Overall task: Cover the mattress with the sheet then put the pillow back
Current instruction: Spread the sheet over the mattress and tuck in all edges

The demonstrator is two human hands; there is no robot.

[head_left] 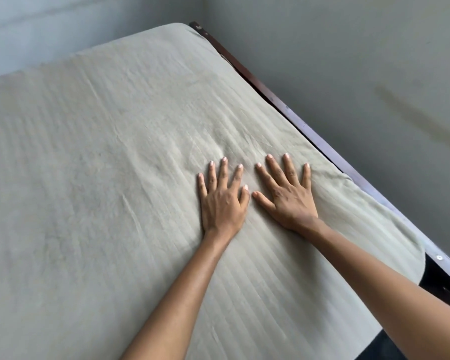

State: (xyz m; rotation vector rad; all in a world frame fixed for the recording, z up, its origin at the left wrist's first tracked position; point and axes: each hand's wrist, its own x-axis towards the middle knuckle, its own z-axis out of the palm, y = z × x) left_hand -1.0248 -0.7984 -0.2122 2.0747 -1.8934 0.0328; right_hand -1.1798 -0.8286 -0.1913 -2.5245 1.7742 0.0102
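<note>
Presently both hands lie flat on the pale green striped sheet (109,157), side by side, a little toward 4 o'clock of the view's centre. On the left hand (222,203) and the right hand (289,201) the fingers (272,167) are spread, straight and released, grasping nothing; the palms press the cloth.

The sheet covers the whole visible top of the bed, so the mattress is hidden beneath it. Shallow creases run from the fingertips toward 12 o'clock, and fainter ones lie at 9 o'clock. The sheet's edge lies along the dark wooden bed frame (278,105), which runs from 12 to 4 o'clock beside the grey wall (348,61). Whether that edge is tucked cannot be told. No pillow is in view.

Assessment: the step in hand appears to be smoothing. Covering looks nearly complete, and the pillow is outstanding.

Recommended: sweep the palms apart and outward toward 2 o'clock with light, even pressure, carrying creases off the edge rather than heaping them into a ridge. Heavy drag risks pulling the whole sheet askew. The rounded corner at 4 o'clock then wants checking.
</note>
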